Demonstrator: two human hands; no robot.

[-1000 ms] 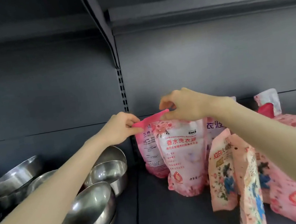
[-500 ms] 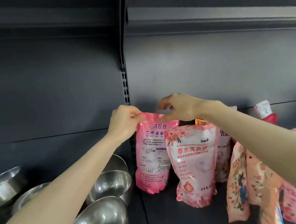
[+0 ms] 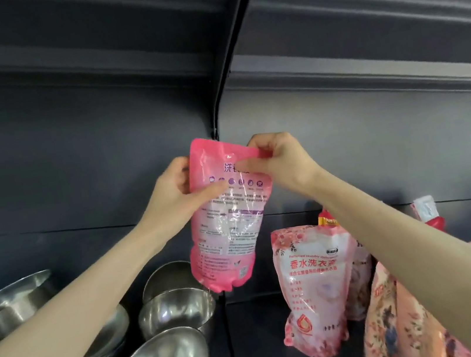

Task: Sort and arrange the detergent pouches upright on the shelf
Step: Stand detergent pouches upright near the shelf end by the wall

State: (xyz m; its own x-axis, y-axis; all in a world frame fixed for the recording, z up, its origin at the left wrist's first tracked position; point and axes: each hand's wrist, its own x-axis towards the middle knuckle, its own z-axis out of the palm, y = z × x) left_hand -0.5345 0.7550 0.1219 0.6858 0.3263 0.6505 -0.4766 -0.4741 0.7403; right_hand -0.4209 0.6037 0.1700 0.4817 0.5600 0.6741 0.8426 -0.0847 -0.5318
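Note:
A bright pink detergent pouch (image 3: 230, 228) hangs upright in the air above the shelf, its printed back facing me. My left hand (image 3: 176, 192) grips its upper left side with the thumb across the front. My right hand (image 3: 279, 160) pinches its top right corner. Below and to the right, a pale pink flowered pouch (image 3: 315, 289) stands upright on the dark shelf (image 3: 257, 344). Several more pink and floral pouches (image 3: 405, 321) lie or lean in a heap at the right, partly hidden by my right forearm.
Several steel bowls (image 3: 175, 311) are stacked on the left shelf section, close under the lifted pouch. A vertical upright post (image 3: 215, 126) divides the two sections. The shelf above (image 3: 364, 65) overhangs the space.
Both hands have lifted the bright pink pouch off the shelf and up in front of the back panel. My right hand moved from the flowered pouch's top to the lifted pouch's corner.

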